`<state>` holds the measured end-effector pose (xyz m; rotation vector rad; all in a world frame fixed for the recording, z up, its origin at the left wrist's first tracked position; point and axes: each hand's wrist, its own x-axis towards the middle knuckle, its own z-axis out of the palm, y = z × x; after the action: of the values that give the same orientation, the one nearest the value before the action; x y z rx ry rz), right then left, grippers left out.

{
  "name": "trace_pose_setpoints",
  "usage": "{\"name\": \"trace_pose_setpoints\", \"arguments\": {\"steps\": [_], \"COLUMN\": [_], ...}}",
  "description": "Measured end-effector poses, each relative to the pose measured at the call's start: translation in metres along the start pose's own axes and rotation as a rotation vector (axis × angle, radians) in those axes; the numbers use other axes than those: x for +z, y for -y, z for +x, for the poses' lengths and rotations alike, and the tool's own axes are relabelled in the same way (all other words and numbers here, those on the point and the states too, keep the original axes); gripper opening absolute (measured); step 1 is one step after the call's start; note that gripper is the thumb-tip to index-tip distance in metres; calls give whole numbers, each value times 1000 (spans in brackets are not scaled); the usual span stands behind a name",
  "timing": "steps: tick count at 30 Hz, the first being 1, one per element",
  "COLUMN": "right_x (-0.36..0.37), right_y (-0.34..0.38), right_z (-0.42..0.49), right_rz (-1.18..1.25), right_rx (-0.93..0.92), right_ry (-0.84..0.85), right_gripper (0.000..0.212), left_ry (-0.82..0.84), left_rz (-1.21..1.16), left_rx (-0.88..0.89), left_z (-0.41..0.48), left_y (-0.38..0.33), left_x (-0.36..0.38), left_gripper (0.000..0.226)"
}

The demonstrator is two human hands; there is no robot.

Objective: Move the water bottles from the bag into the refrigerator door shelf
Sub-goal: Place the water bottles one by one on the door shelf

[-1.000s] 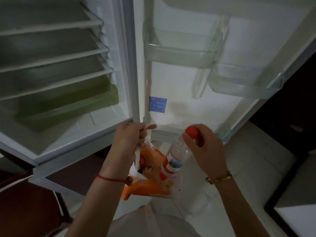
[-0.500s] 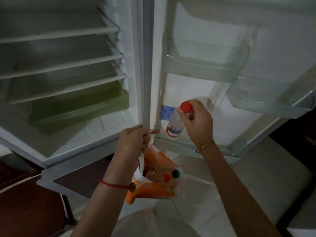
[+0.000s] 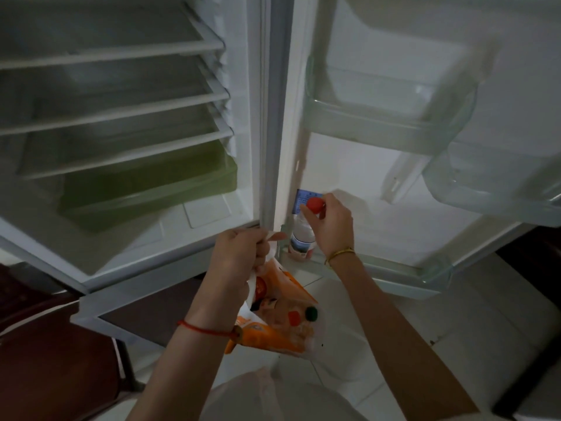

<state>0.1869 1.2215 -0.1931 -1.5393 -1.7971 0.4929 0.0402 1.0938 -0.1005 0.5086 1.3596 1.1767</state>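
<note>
While only the head view is available, it covers everything needed. Right hand (image 3: pixel 332 224) grip is pinched around the neck and red cap (image 3: pixel 314 205) of a water bottle (image 3: pixel 301 238), fingers wrapped from the right side. Bottle stands close to upright, long axis vertical, cap up, hanging directly below the grip. Its base sits at or just inside the bottom door shelf (image 3: pixel 394 270), at the shelf's hinge-side end; whether it actually rests on the shelf floor cannot be told, since the shelf's front rail hides the base. Judgement: placement is nearly done, remaining move is straight down and release, no sideways shift needed.

Left hand (image 3: pixel 239 253) grip is pressed together on the handles of the bag (image 3: pixel 279 314), holding it up just below and left of the shelf. Two more caps show in the bag mouth, one red (image 3: pixel 293 318) and one dark green (image 3: pixel 311 312), so more bottles look left to move. Right hand is the nearer one to the shelf; left is tied up with the bag.

Materials: bottle is clear thin plastic with a printed label band low on the body, likely light and slightly squashy. Bag is thin crinkled plastic film, orange and white print, limp. Door shelves, including the two upper door bins (image 3: pixel 391 117), are clear rigid plastic with rounded corners. Fridge interior (image 3: pixel 121 117) has flat white-edged shelves and a green-tinted drawer (image 3: pixel 151 189) at the bottom, all bare. Floor (image 3: pixel 440 329) is pale glossy tile.
</note>
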Motion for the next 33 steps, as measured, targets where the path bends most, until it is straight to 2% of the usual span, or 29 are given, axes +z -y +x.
{"name": "trace_pose_setpoints", "arguments": {"steps": [7, 12, 16, 18, 22, 25, 27, 33], "right_x": [2, -8, -5, 2, 17, 20, 18, 22], "right_y": [-2, -5, -37, -59, -89, -98, -100, -97], "right_z": [5, -11, -55, -82, -129, -147, -152, -172], "right_rz": [13, 94, -7, -113, -361, -331, -306, -294], "right_rx": [22, 78, 75, 138, 286, 405, 463, 480], "right_ry": [10, 34, -49, 74, 468, 500, 489, 580], "right_gripper": [36, 59, 32, 32, 48, 51, 43, 33], "left_ry": [-2, -3, 1, 3, -8, 0, -7, -1], "left_rz": [2, -9, -6, 3, 34, 36, 26, 7], "left_rx": [-7, -3, 14, 18, 12, 12, 5, -4], "left_z": [3, 0, -5, -8, -16, -20, -23, -34], "left_y": [1, 3, 5, 6, 9, 14, 17, 25], "left_x": [2, 4, 6, 9, 14, 18, 19, 19], "left_gripper": [30, 31, 31, 31, 29, 27, 27, 29]}}
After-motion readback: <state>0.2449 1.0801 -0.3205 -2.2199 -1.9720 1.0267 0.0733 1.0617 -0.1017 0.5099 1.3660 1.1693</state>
